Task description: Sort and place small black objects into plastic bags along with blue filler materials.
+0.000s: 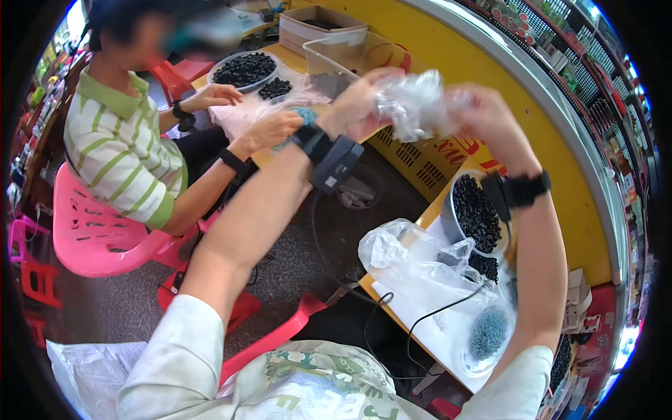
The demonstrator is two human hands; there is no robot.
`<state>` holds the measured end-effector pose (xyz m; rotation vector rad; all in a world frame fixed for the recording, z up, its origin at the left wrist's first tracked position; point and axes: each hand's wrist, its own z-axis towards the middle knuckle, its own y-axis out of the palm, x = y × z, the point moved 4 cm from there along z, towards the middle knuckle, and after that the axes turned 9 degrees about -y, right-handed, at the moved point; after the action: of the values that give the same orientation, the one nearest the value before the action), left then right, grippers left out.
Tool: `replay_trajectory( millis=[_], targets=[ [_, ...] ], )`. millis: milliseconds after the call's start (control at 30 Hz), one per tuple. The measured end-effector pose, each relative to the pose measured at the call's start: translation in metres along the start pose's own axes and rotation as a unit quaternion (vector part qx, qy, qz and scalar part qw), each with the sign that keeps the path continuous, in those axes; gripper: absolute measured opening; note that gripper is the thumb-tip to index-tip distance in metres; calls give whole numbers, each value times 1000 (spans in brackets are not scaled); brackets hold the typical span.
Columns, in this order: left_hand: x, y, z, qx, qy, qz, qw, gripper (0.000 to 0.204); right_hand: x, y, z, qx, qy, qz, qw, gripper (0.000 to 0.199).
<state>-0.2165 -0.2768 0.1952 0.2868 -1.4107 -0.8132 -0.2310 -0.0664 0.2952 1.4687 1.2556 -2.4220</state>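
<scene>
We are holding a crumpled, clear plastic bag [413, 105] in the air, our left hand [355, 106] clamped on its left side, likely for steadiness; our right hand [479, 112] is meeting its right side, its grip too blurred to tell. A round bowl of black pieces [476, 213] is sitting on the white-topped wooden counter [441, 353], apparently within reach.

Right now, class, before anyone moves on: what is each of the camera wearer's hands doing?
Left hand: closed on crumpled clear plastic.
Right hand: blurred at the plastic's other side; grip cannot be told.
</scene>
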Motion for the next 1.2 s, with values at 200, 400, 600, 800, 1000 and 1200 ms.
replay_trajectory(
  millis=[200,400,600,800,1000,1200],
  targets=[
    [-161,-126,-13,62,-113,-62,990,37,-50,-17,-145,-108,127,-7,986,74],
    [-302,-248,-11,276,-363,-72,887,45,-114,-49,-313,-104,241,0,965,56],
    [-349,-305,25,223,-429,110,869,64,-86,-19,-398,-20,348,73,934,53],
    [-285,-236,-16,145,-427,256,855,62,-13,34,-388,247,354,-149,889,53],
    [-159,-20,-89,-90,-411,244,874,85,41,93,-345,242,226,-100,938,81],
    [-155,53,-165,-75,-276,409,867,91,19,183,-307,37,-14,-82,996,67]
  ],
)
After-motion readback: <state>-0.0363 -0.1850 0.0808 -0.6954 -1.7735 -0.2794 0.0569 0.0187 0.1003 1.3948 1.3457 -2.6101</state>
